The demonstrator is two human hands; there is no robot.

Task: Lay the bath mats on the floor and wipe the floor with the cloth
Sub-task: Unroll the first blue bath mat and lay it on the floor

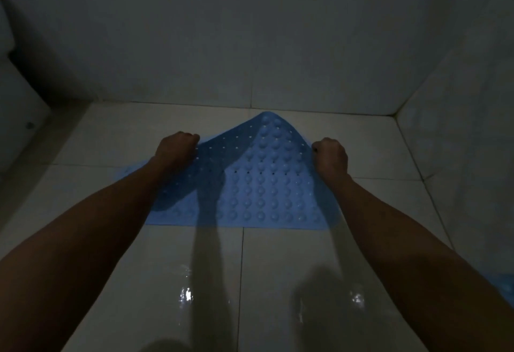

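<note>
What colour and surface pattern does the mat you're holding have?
Blue bath mat, covered in rows of round bumps and small holes; seen in the head view.

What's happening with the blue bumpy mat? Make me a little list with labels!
mat: blue bath mat, bumps and small holes
position: near edge on the floor, far part lifted into a peak
left hand: grips the mat's left edge
right hand: grips the right edge
floor: pale tiles, shiny wet patches
lighting: dim

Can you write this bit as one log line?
step: laying blue mat | left hand, right hand: gripping mat | far part raised | floor: shiny
</note>
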